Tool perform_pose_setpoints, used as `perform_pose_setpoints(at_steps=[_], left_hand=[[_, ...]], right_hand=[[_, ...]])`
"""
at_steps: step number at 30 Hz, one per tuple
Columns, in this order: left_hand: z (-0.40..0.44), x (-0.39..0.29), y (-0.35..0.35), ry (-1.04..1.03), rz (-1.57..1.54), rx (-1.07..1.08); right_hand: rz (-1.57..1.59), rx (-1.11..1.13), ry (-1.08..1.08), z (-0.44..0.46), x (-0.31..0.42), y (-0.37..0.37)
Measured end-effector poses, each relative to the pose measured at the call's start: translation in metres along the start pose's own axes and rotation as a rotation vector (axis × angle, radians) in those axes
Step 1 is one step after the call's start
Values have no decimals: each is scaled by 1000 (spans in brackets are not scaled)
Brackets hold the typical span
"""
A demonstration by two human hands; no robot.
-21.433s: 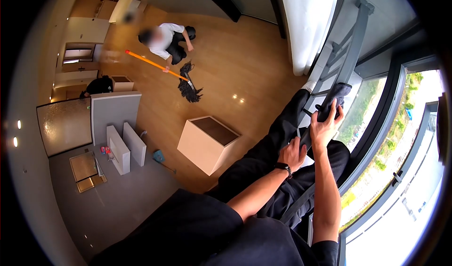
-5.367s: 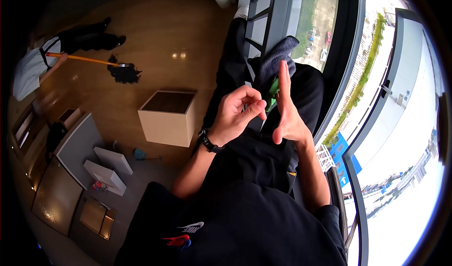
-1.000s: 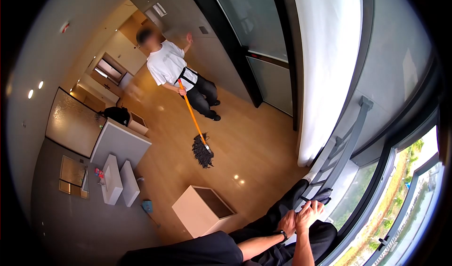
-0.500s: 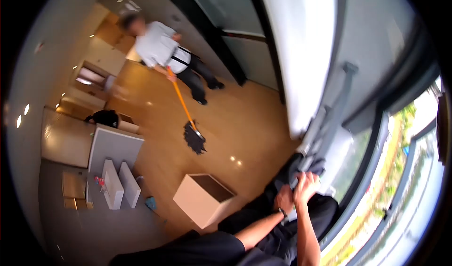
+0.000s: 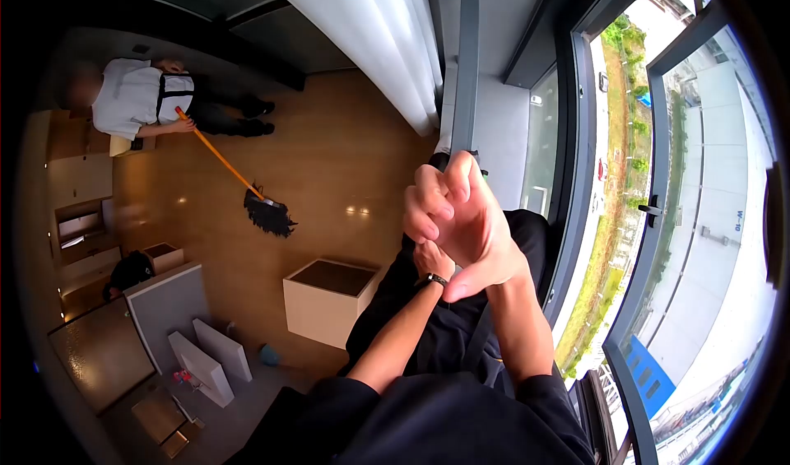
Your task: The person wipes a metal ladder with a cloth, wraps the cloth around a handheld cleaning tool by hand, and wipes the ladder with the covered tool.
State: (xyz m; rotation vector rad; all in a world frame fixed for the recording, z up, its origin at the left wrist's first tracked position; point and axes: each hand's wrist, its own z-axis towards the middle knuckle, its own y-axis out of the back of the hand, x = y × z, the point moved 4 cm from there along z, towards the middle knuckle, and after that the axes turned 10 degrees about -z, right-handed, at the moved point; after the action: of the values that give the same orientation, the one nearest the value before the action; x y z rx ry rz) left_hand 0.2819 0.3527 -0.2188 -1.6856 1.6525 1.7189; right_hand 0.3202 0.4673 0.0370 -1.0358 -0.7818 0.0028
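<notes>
Hovering empty, its grip spread with loosely curled fingers, the bare right hand (image 5: 471,230) stood before the straight grey metal rail (image 5: 467,78), which looked stiff and best held along its exposed length, while the partly hidden left hand's (image 5: 434,259) grip could not be told.

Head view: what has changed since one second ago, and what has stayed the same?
The right hand has lifted away from the left hand toward the camera, fingers loosely curled, palm bare; the left hand's grip is hidden. The view has turned. The co-worker still holds the mop; the box stays put.
</notes>
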Motion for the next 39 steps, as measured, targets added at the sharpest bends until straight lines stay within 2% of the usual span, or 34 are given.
perform_pose_setpoints(at_steps=[5, 10, 12, 13, 15, 16, 23, 26, 29, 31, 32, 35, 37, 38, 39], left_hand=[[4, 0, -2, 4, -3, -2], [4, -2, -5, -3, -6, 2], [2, -3, -6, -9, -13, 3], [2, -3, -6, -12, -16, 4], [9, -3, -3, -5, -23, 0], [4, -4, -4, -2, -24, 5], [3, 0, -2, 13, -37, -9], [1, 0, -1, 8, -44, -10], [-2, 0, -1, 3, -51, -9], [-5, -2, -1, -4, -53, -12], [-6, -2, -1, -11, -52, -17], [-14, -5, 4, -39, -42, -33], [-12, -7, 9, -56, -38, -53], [-13, -9, 10, -66, -33, -69], [-14, -10, 12, -82, -28, -88]], right_hand=[[201, 138, -1, -1, -9, -8], [138, 151, 22, -1, -12, -12], [95, 221, 39, -2, -11, -18], [97, 218, 37, -3, -8, -21], [141, 117, -98, -5, -8, -23], [104, 144, -3, -3, -8, -25], [127, 101, -95, 0, -13, -29], [139, 172, -79, 1, -16, -30], [123, 106, -82, 5, -15, -28], [-27, 63, -135, 6, -14, -19], [-47, -60, -86, 6, -16, -18], [-189, -95, -6, -3, -25, 4], [-260, -291, -53, -11, -39, 22], [-327, -367, -151, -14, -41, 26], [-356, -414, -145, -28, -57, 53]])
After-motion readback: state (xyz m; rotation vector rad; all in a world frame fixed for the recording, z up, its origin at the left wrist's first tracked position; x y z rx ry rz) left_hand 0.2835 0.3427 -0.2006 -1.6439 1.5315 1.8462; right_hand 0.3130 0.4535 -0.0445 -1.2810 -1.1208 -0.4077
